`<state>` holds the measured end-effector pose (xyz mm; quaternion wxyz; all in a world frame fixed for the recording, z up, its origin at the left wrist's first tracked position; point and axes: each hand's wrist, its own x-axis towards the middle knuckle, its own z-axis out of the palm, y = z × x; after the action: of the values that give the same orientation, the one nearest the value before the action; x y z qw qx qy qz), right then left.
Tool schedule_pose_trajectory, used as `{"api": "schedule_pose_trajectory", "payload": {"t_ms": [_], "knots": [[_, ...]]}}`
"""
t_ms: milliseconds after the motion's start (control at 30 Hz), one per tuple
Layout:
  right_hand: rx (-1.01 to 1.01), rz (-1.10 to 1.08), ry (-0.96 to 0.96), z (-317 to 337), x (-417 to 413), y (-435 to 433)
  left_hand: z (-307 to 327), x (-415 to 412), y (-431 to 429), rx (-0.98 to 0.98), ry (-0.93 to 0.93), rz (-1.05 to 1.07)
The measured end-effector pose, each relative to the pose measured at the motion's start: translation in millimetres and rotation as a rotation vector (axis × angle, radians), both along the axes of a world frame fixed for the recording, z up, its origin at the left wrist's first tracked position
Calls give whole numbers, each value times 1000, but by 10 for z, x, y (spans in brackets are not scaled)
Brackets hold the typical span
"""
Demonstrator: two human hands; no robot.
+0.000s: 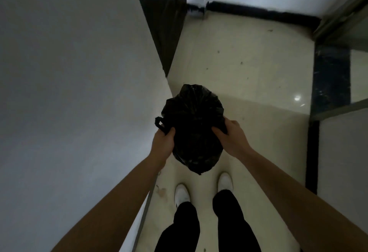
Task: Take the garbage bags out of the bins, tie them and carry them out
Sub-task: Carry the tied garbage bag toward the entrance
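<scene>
A full black garbage bag hangs in front of me above the pale floor, its top gathered into folds. My left hand grips the bag's left edge, where a black loop handle sticks out. My right hand grips the bag's right side with curled fingers. The bag's bottom hangs just above my white shoes. No bin is in view.
A white wall runs close along my left. A dark door frame stands ahead on the left. Cream floor tiles stretch ahead to a black skirting. A glass partition with a metal frame is on the right.
</scene>
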<state>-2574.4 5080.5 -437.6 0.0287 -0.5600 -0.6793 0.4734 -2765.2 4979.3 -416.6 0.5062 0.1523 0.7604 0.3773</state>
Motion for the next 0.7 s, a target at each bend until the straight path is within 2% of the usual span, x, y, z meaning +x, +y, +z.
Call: {"api": "schedule_pose_trajectory", "payload": {"t_ms": [200,300,500,700], "knots": [[-150,72,-113,-2107,2,-124,-2036,-2,-173,-350,31,-36],[-245,125,-150,-2877,39,-300,-2758,-2,-317,-447,-43,31],[-399,113,-203,-3818,-145,-385,-3766,2,-415,-519,-110,162],[-336,40,-132,-4424,-393,-232,-4414,-70,-237,-408,-95,342]]}}
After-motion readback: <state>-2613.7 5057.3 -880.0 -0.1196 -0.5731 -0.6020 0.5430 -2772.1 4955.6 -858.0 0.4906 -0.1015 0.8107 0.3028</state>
